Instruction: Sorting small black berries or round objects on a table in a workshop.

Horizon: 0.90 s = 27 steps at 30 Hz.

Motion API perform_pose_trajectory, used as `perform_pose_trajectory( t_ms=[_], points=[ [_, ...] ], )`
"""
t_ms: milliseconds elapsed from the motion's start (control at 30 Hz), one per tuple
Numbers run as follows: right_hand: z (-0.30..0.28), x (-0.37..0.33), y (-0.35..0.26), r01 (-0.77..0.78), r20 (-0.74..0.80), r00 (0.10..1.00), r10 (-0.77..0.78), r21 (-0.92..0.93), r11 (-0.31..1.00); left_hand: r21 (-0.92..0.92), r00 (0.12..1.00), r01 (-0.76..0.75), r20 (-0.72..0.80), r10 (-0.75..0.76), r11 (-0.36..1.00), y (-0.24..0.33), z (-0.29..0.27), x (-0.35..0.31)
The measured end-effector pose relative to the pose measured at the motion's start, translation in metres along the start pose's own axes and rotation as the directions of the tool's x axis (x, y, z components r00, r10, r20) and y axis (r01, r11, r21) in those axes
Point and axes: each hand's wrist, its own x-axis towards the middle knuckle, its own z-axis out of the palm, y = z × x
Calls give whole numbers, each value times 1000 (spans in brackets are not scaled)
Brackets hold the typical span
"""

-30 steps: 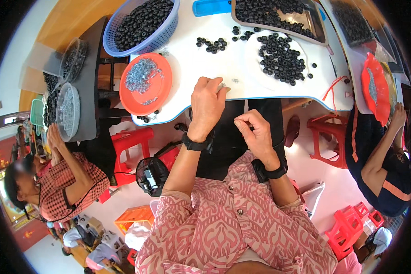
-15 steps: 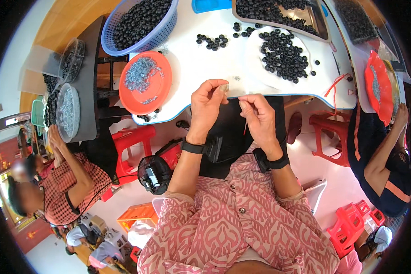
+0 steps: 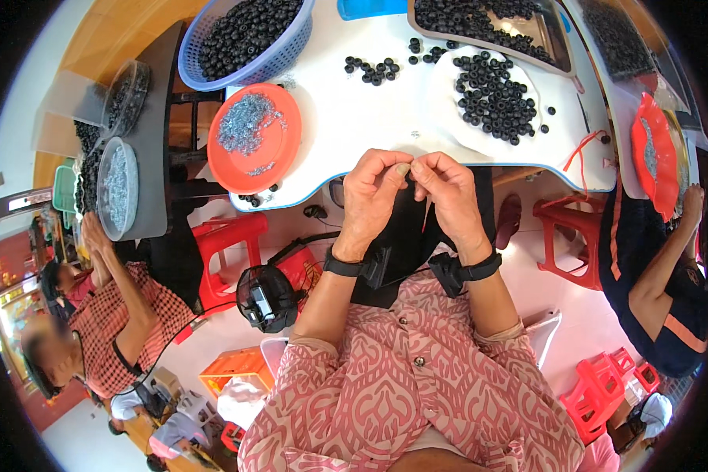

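Note:
Over the front edge of the white table (image 3: 346, 118), my left hand (image 3: 372, 197) and my right hand (image 3: 446, 193) meet, fingertips touching. Thumb and forefinger of each are pinched together. Whatever lies between them is too small and hidden to make out. A thin reddish strand (image 3: 426, 214) shows just under my right fingers. Beyond my right hand, a white plate (image 3: 442, 126) bears many black bead-like rounds (image 3: 492, 94). To the left of my hands, an orange-red plate (image 3: 279, 161) holds small clear bluish pieces (image 3: 248, 122).
A blue basket (image 3: 295, 47) of black rounds stands at the far left, a metal tray (image 3: 558, 39) of them at the far right. Loose rounds (image 3: 374, 71) lie between. Red stools (image 3: 578, 240) and a caged fan (image 3: 267, 299) stand below. People sit at both sides.
My left hand has moved right and slightly nearer, closing the gap to my right hand. The fingertips, apart before, now touch.

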Motion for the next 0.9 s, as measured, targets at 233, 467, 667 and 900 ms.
perform_pose_trajectory(
  t_ms=[233,467,667,900],
  points=[
    [0,-1,-2,-25,50,999,18,134,991,-75,999,35,-6,-35,997,2,1,-2],
    [5,-5,-4,31,9,999,-32,82,996,51,994,-17,-109,23,999,5,12,-5],
    [11,-9,-2,206,-5,978,-210,-172,963,40,986,95,-139,-88,995,8,11,-2],
    [12,-5,-1,189,-18,980,-197,-206,960,-194,974,192,-82,-211,962,3,2,9]
  ],
)
